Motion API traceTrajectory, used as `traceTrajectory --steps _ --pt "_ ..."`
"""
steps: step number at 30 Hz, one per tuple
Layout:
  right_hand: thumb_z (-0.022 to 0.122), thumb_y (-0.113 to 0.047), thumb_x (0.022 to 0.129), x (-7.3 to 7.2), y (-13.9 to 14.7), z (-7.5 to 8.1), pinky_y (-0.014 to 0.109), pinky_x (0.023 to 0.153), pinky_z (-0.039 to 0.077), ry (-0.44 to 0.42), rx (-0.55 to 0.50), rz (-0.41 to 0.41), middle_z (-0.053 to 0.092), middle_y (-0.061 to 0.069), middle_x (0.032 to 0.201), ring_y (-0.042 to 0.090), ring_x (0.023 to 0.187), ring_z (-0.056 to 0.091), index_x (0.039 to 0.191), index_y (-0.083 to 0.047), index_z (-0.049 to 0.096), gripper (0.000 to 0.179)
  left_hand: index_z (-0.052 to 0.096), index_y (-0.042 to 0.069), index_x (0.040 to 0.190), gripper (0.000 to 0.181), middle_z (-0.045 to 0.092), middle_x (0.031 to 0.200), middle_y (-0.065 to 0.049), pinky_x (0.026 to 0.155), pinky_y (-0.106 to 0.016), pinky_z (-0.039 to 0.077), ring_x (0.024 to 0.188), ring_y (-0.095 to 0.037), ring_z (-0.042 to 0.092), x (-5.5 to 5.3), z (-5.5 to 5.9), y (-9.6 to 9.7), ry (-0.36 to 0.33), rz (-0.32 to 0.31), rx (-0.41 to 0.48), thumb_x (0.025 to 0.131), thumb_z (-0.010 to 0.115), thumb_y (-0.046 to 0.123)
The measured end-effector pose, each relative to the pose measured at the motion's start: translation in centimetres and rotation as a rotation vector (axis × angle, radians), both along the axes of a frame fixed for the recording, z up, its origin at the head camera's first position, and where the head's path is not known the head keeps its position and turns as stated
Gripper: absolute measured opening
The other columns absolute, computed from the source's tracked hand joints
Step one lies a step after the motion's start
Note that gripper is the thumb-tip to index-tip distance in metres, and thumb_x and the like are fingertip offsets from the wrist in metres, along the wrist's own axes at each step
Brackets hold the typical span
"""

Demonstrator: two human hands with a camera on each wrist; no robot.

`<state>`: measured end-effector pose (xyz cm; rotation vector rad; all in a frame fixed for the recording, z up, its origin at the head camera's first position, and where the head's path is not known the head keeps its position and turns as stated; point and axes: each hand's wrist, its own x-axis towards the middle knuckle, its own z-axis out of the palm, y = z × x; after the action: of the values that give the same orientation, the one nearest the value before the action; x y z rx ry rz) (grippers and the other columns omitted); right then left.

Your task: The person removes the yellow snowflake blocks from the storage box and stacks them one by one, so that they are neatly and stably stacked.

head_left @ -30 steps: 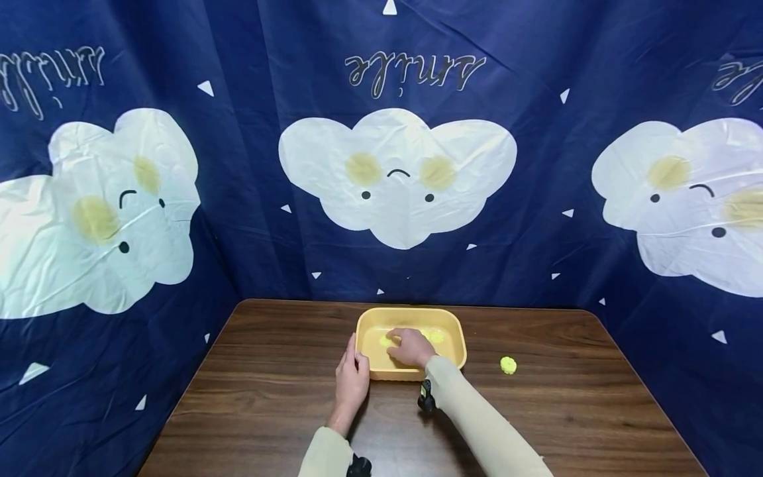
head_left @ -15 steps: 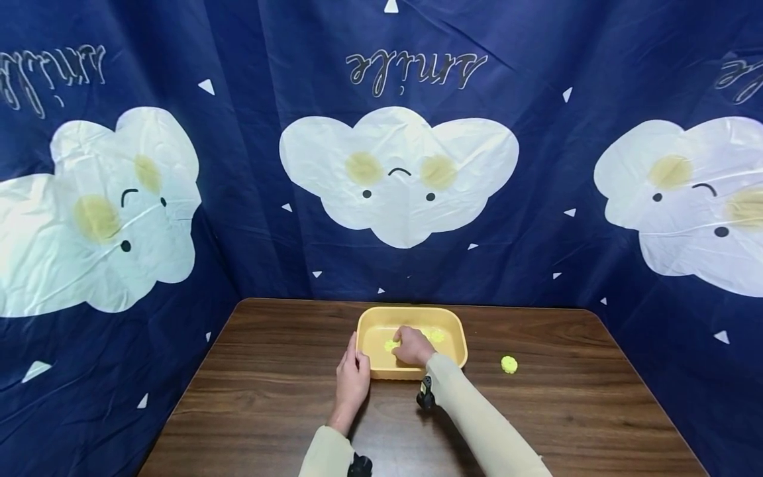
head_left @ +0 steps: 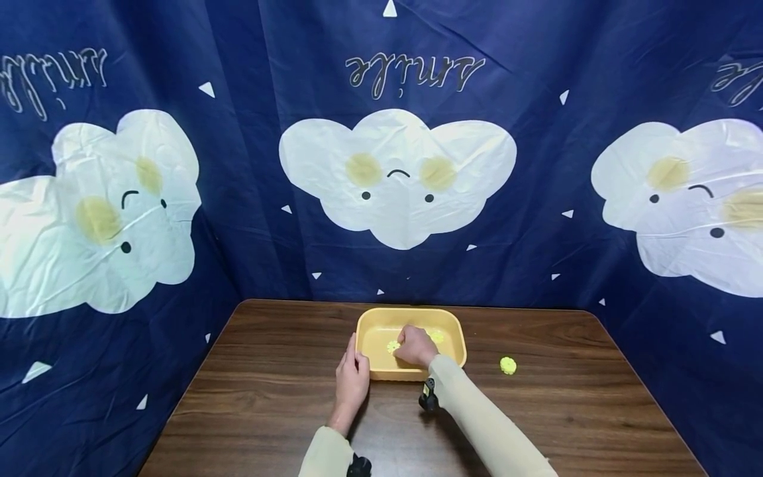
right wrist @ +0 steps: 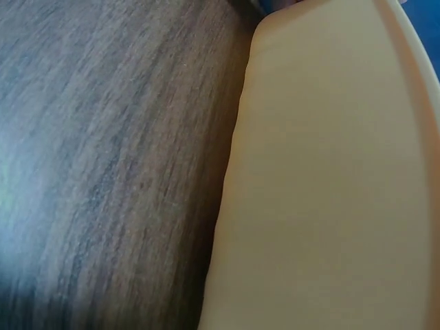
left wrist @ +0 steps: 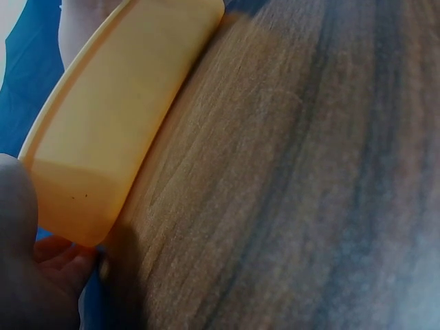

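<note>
A shallow yellow plastic bin (head_left: 411, 375) stands on the wooden table. My left hand (head_left: 352, 381) grips its near left corner, thumb on one side and fingers on the other; the left wrist view shows the thumb (left wrist: 15, 206) against the bin wall. My right hand (head_left: 417, 346) reaches over the near wall into the bin. Its thumb and index finger pinch a small bright yellow flower-shaped piece (head_left: 392, 346) low over the bin floor. Another such yellow piece (head_left: 437, 336) lies in the bin behind that hand, partly hidden. In the right wrist view only the bin's outer wall (right wrist: 323, 172) shows.
One more yellow flower-shaped piece (head_left: 508, 366) lies on the table (head_left: 268, 384) to the right of the bin. A dark blue curtain (head_left: 256, 252) printed with white clouds hangs behind the table and along both sides.
The right thumb and index finger have closed in on the flower-shaped piece, which has shifted slightly right and nearer. My left hand has stayed at the bin's corner.
</note>
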<state>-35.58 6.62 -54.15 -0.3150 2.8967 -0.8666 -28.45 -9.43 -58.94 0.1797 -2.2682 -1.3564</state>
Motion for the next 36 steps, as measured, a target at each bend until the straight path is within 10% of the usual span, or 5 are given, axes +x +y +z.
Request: traceTrajectory --steps 16,36 --pt "0.074 -0.007 0.082 0.1 2.7 1.2 0.026 0.064 0.047 0.1 -0.263 0.017 0.064 0.001 0.078 0.011 0.065 0.056 0.095 -0.004 0.065 0.016 0.048 0.005 0.151 0.051 0.058 0.142 -0.024 0.108 -0.054 0.047 0.128 -0.04 0.059 0.1 -0.2 0.1 -0.061 -0.006 0.007 0.101 0.052 0.009" --pt "0.069 -0.013 0.094 0.5 15.1 5.3 0.025 0.061 0.052 0.223 -0.296 -0.13 0.074 0.008 0.091 0.016 0.075 0.064 0.104 -0.006 0.076 0.014 0.048 0.005 0.151 0.051 0.058 0.142 -0.024 0.107 -0.054 0.047 0.128 -0.04 0.059 0.0 -0.1 -0.1 -0.046 -0.001 0.015 0.1 0.052 0.008"
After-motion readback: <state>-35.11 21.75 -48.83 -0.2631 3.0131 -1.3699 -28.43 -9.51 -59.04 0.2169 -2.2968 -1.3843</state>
